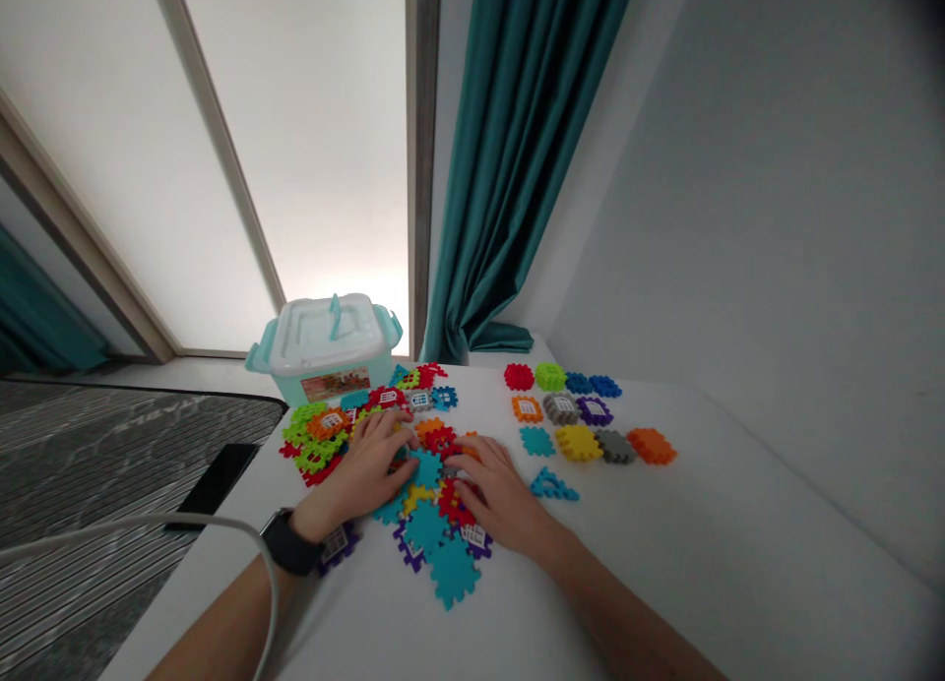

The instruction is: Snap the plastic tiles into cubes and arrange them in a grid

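Observation:
A heap of colourful notched plastic building tiles lies on the white table, with a turquoise square tile [454, 571] at its near end and a red tile [456, 504] in its middle. My left hand [378, 463], with a dark watch on the wrist, reaches over the left side of the heap, fingers apart and touching tiles. From the right, my right hand [496, 489] rests on the heap, its fingers stretched out and spread. Some tiles under both hands are hidden. A purple window tile [340, 546] lies beside the left wrist.
Sorted tile stacks, including a yellow stack [579, 443] and an orange stack [651, 446], stand to the right. Behind the heap is a lidded turquoise box [332, 344]. A black phone-like slab [214, 482] lies left of the table. A white cable [221, 520] crosses my left forearm.

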### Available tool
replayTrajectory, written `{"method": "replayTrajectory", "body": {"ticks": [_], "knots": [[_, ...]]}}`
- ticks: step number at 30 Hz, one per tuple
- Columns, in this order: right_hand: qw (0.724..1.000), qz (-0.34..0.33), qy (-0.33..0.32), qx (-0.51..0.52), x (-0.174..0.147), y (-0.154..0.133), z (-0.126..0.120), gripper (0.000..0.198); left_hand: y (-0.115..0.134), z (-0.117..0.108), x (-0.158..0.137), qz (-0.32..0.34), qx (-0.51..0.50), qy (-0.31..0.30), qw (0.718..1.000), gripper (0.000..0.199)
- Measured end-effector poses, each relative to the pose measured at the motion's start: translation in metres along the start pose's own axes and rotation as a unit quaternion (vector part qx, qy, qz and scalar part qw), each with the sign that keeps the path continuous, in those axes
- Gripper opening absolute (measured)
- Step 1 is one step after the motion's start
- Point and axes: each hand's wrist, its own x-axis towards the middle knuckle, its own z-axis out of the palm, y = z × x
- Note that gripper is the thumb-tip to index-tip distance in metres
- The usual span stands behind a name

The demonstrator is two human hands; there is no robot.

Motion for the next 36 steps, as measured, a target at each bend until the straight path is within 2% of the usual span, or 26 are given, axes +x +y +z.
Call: {"method": "replayTrajectory", "body": {"ticks": [5, 10, 16, 18, 22, 25, 27, 31, 36], "knots": [[1.0, 0.0, 0.016, 0.003, 0.0, -0.002, 0.0, 0.03, -0.001, 0.004, 0.004, -0.006, -0.064, 0.029, 0.997, 0.014], [0.999, 0.009, 0.036, 0.022, 0.001, -0.003, 0.0, 0.029, 0.006, -0.004, 0.005, -0.002, -0.141, 0.041, 0.989, 0.015], [0.988, 0.038, 0.1, 0.11, 0.006, -0.006, 0.003, 0.008, 0.016, -0.005, 0.006, 0.008, -0.219, 0.058, 0.974, 0.017], [0.981, 0.051, 0.12, 0.144, 0.007, -0.008, 0.002, 0.007, 0.02, -0.001, 0.006, 0.013, -0.23, 0.069, 0.971, 0.017], [0.967, 0.089, 0.145, 0.191, 0.009, -0.011, -0.001, 0.013, 0.027, 0.004, 0.003, 0.036, -0.173, 0.119, 0.977, 0.012], [0.959, 0.112, 0.149, 0.214, 0.009, -0.009, -0.003, 0.02, 0.027, 0.006, 0.0, 0.071, -0.103, 0.132, 0.983, 0.044], [0.956, 0.117, 0.149, 0.223, 0.009, -0.007, -0.004, 0.024, 0.026, 0.008, -0.002, 0.097, -0.07, 0.133, 0.984, 0.053], [0.955, 0.115, 0.152, 0.227, 0.008, -0.007, -0.003, 0.028, 0.023, 0.01, -0.002, 0.13, -0.032, 0.149, 0.98, 0.05], [0.962, 0.097, 0.18, 0.182, 0.005, -0.011, -0.005, 0.017, 0.019, 0.008, -0.001, 0.133, -0.03, 0.173, 0.975, 0.053]]}}
